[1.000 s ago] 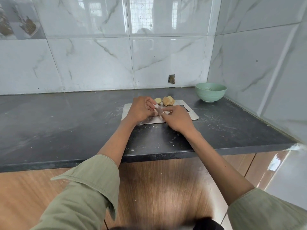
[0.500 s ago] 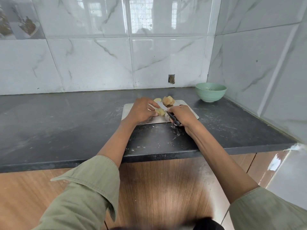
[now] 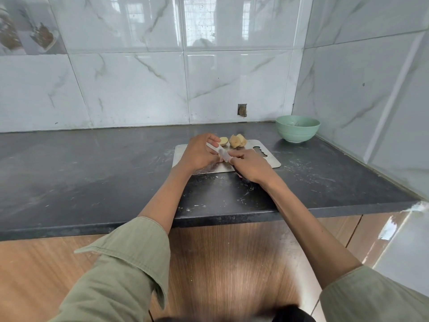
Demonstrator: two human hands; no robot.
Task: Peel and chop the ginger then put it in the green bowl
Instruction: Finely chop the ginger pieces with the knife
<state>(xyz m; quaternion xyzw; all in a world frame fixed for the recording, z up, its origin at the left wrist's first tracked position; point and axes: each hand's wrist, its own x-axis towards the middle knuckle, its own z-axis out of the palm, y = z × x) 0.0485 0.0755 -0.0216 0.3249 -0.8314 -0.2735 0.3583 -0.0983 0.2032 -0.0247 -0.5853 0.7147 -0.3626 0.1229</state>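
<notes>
Knife (image 3: 220, 152) gripped in your right hand (image 3: 251, 167), blade against your left hand (image 3: 197, 154), fingers curled on the cutting board (image 3: 267, 161). Ginger pieces (image 3: 234, 141) at board's 12 o'clock; green bowl (image 3: 297, 129) at 2.

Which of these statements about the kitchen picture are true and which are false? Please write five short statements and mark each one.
1. The pale green ceramic bowl stands on the dark stone counter near the right wall. True.
2. The right hand grips a knife with a silver blade. True.
3. The peeled yellow ginger pieces lie inside the bowl. False: they lie on the flat metal cutting board, at its far edge.
4. The left hand rests on the counter away from the board. False: it is over the board, beside the blade.
5. The person wears olive green sleeves. True.
</notes>
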